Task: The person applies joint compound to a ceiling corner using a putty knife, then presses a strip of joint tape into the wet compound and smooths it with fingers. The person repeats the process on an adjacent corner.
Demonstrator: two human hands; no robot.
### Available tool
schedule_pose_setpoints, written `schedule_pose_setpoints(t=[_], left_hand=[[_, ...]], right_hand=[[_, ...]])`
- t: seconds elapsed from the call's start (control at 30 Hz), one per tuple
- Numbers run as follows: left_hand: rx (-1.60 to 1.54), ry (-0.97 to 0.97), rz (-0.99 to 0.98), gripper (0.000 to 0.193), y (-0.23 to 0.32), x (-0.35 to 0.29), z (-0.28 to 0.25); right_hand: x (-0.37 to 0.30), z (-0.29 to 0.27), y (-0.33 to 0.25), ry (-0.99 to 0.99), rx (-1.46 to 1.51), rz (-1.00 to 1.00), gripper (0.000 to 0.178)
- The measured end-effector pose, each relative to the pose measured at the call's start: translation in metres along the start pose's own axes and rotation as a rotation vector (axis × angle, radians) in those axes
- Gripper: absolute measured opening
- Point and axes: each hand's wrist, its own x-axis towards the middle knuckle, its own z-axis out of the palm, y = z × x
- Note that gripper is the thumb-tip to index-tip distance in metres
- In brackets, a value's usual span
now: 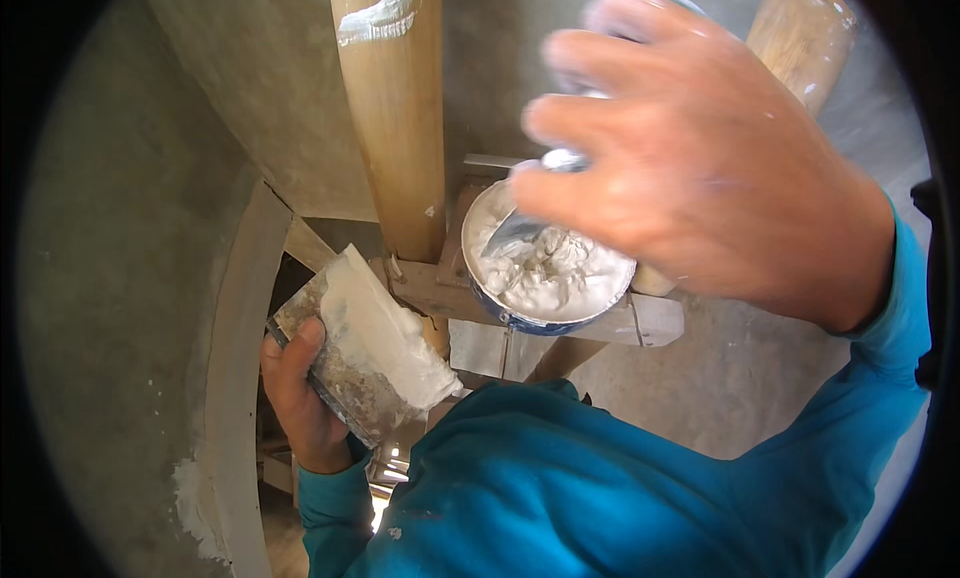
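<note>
From afar, I judge scooping: right hand (pixel 690 183) grips spatula (pixel 514 233) in white paste (pixel 553 286), left hand (pixel 300 403) holds board (pixel 362 386); next lift needs steadiness.

Pole (pixel 395 128): tan, upright, white smear near its visible top
Second pole (pixel 800 43): tan, flecked white, at upper right
Crossbar (pixel 655 320): wooden, at the first pole's lower end
Wall (pixel 120 248): grey, at left, white patch low down
Strip (pixel 235 378): pale, bordering the wall

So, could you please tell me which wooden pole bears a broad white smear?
The left pole, just left of the tub; the upper-right pole shows only small pale specks.
</note>
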Motion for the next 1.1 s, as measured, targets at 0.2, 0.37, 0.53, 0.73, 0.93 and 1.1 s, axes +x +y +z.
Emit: schedule_pose_setpoints(t=[0.2,0.37,0.53,0.73,0.93,1.1], left_hand=[[0.044,0.063,0.024,0.039,-0.004,-0.002,0.002],[0.086,0.004,-0.017,0.037,-0.006,-0.002,0.002],[0.067,0.049,-0.049,0.037,-0.017,-0.004,0.003],[0.052,-0.059,-0.108,0.039,-0.023,0.001,0.004],[0.04,-0.08,-0.141,0.039,-0.025,0.003,0.005],[0.014,-0.07,-0.127,0.04,-0.02,0.004,0.006]], right_hand=[[0.025,0.016,0.0,0.047,0.072,-0.237,0.018],[0.01,0.004,0.004,-0.216,0.087,-0.27,0.016],[-0.01,-0.011,0.012,-0.313,0.027,-0.1,0.013],[-0.03,-0.037,0.013,-0.602,-0.034,0.215,0.033],[-0.042,-0.039,0.003,-0.805,0.18,0.402,0.033],[-0.045,-0.047,0.008,-0.912,0.394,0.47,0.03]])
